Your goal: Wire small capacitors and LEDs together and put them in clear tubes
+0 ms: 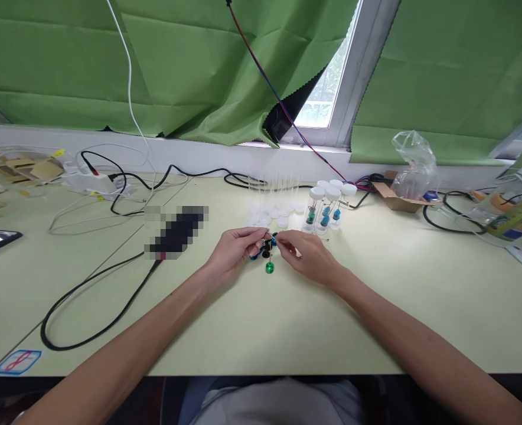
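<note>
My left hand [234,251] and my right hand [307,257] meet over the middle of the table. Thumb and fingertips of each are pinched together around a small blue piece with a thin metal stem [273,238], mostly hidden by the fingers. Just below the fingertips are a shiny green knob-like piece [270,268] and a black piece [266,250]. Part of another blue piece [254,257] shows beside my left fingers. Right of my hands stand several clear tubes with white caps [317,193], holding similar blue and green pieces with stems.
Behind my hands are several empty clear tubes [281,188] and round white caps [282,221]. A blurred-out dark device [179,230] with a looping black cable [84,343] lies left. At the back right, a cardboard box [400,198] holds a clear plastic bag [414,159].
</note>
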Demonstrator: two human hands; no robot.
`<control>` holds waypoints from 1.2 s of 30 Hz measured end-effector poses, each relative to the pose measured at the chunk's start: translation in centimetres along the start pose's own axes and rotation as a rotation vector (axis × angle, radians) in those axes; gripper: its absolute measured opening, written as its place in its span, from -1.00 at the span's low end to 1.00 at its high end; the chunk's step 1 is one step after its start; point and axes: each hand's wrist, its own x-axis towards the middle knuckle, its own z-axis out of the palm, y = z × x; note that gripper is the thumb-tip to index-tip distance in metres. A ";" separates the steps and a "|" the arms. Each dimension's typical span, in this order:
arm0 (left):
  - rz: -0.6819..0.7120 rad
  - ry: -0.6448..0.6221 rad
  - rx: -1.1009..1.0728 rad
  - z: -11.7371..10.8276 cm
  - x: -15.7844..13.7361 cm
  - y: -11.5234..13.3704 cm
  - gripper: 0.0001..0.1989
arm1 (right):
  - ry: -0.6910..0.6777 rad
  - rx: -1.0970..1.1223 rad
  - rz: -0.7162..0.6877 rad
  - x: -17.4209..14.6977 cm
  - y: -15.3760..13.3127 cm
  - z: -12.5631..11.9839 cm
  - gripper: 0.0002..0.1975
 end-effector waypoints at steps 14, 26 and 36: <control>0.063 -0.027 0.020 -0.1 -0.2 0.3 -0.71 | -0.067 0.042 0.141 -0.3 0.1 0.2 -0.84; 0.068 -0.106 -0.070 0.2 -0.6 0.8 -0.69 | 0.058 0.372 0.389 -0.1 -0.3 0.7 -0.89; 0.217 -0.039 0.216 -0.2 -0.5 0.9 -0.66 | 0.222 0.445 0.429 0.1 -0.4 0.6 -0.83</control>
